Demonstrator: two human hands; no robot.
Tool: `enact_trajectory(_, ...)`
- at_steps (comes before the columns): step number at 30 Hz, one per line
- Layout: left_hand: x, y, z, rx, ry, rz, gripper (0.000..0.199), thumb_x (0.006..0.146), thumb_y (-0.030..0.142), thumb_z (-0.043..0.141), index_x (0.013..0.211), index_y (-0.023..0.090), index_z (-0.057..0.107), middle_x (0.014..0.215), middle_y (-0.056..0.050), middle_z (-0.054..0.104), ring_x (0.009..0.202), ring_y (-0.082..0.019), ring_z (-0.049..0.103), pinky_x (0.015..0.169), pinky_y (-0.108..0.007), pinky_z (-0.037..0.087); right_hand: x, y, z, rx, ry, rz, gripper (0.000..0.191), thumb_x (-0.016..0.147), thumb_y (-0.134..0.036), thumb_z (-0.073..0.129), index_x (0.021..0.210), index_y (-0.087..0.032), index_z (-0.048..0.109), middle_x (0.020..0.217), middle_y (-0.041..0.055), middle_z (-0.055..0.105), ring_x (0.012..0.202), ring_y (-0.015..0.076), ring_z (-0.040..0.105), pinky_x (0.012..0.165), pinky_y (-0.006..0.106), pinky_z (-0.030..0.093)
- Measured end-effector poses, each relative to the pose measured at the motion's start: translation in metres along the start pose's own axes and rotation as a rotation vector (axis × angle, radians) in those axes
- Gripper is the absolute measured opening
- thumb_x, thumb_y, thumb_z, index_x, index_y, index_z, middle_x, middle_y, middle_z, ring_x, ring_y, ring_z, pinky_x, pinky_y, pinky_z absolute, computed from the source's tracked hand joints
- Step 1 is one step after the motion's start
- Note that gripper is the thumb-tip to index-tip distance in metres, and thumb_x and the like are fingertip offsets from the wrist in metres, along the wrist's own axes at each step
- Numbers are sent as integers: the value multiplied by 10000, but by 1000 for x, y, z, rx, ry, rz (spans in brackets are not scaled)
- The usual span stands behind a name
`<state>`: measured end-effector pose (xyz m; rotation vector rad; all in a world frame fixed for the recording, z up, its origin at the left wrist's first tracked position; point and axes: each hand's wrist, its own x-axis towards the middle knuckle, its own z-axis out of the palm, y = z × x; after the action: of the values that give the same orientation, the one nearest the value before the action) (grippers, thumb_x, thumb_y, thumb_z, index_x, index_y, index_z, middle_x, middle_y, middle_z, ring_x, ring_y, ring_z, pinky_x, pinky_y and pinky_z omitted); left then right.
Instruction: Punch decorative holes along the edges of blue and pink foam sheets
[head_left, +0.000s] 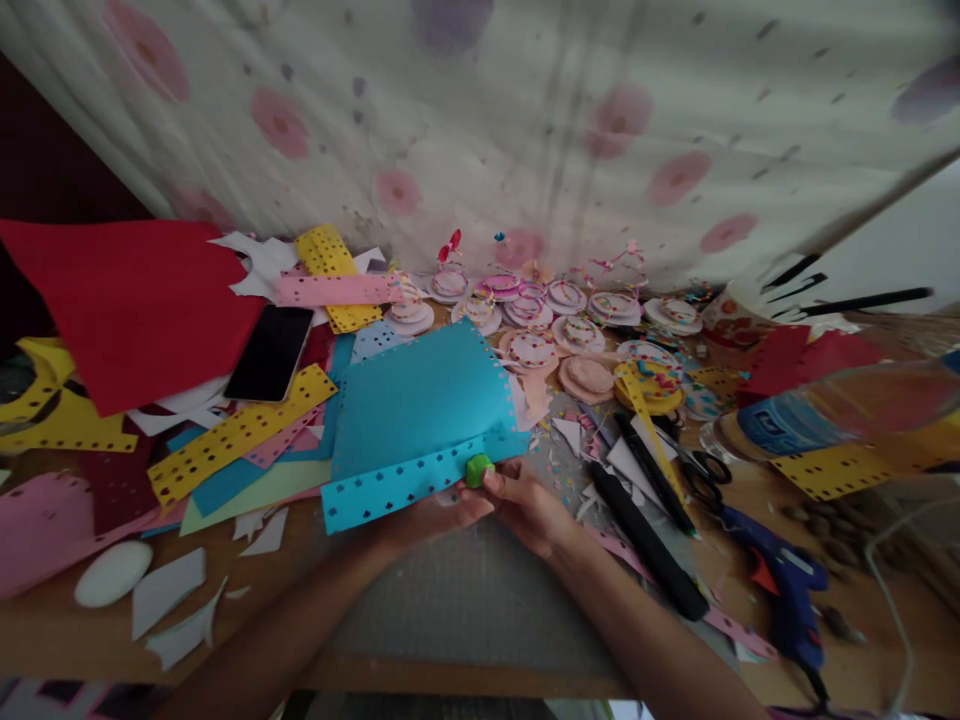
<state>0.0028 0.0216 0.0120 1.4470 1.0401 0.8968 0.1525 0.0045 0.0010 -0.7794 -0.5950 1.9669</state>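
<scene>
The fingers of the left hand [450, 515] are partly hidden beneath the blue sheet and behind the other hand, so whether they grip anything cannot be told. The right hand [529, 505] half covers a small, chunky green plastic tool [478, 470]; its underside is out of sight. Both forearms are cut off at the bottom.

The left hand reaches in low, stretched toward the right one. The right hand is bent inward, thumb and fingers closed around the green tool at the near right edge of a bright blue rectangular paper sheet [420, 400] with hole-punched borders. The sheet spreads ahead of both hands, tilted, its pierced strip nearest them.

Well to the right of the right hand, a clear plastic bottle with a blue label [847, 405] leans over, an orange tint inside, its far end cropped. Ahead and right, a white-and-red cup [739, 318] holds slim black-handled tools [862, 302], too blurred to identify.
</scene>
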Motion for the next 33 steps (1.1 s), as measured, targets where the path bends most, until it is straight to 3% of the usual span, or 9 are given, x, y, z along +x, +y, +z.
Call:
enact_trajectory(3, -2, 0, 9, 21, -101, 38, 399, 733, 503, 621, 1003, 220, 702, 1131, -89, 690, 1112, -316, 608, 1051, -507, 417, -2, 5, 4, -35, -42, 1, 274, 646, -371, 806, 737, -135, 700, 687, 38, 686, 633, 139, 633, 687, 269, 512)
enact_trajectory(6, -7, -1, 12, 126, -46, 83, 333, 825, 403, 562, 1080, 225, 680, 1180, -65, 670, 1159, -296, 577, 1132, -483, 314, -3, 8, 7, -43, -20, 12, 257, 646, -351, 804, 751, -141, 702, 674, 38, 685, 638, 159, 639, 742, 325, 512)
enact_trajectory(10, -13, -11, 11, 287, 82, 136, 295, 773, 370, 636, 1049, 284, 693, 1083, -22, 710, 1208, -291, 533, 1140, -460, 317, -3, 9, 8, -29, 30, 23, 307, 588, -292, 835, 834, -162, 707, 747, 39, 705, 692, 188, 653, 773, 368, 512)
enact_trajectory(17, -11, -27, 20, 316, 290, 89, 294, 712, 393, 665, 980, 275, 695, 1019, -30, 721, 1268, -326, 465, 1169, -504, 226, 1, 14, 7, -3, 83, 28, 266, 568, -238, 827, 791, -167, 701, 743, 21, 703, 680, 161, 633, 712, 305, 519)
enact_trajectory(25, -11, -36, 20, 308, 310, 52, 280, 746, 427, 633, 974, 273, 683, 1132, -34, 685, 1302, -308, 428, 1189, -496, 150, 6, 18, 6, 43, 111, 44, 320, 559, -252, 845, 834, -176, 702, 787, 9, 710, 705, 147, 645, 746, 303, 530)
enact_trajectory(31, -7, -31, 14, 197, 261, -65, 339, 785, 497, 568, 974, 238, 677, 1133, -60, 686, 1312, -316, 416, 1151, -508, 244, 2, 2, 10, 4, 12, 36, 346, 620, -316, 829, 890, -144, 696, 821, 32, 711, 762, 150, 661, 814, 320, 523)
enact_trajectory(33, -8, -29, 13, 177, 309, -93, 378, 843, 509, 482, 1033, 231, 655, 1170, -60, 670, 1343, -298, 375, 1158, -509, 224, 0, -3, 11, -16, -36, 39, 324, 643, -325, 817, 875, -133, 695, 832, 41, 710, 800, 159, 665, 865, 348, 507)
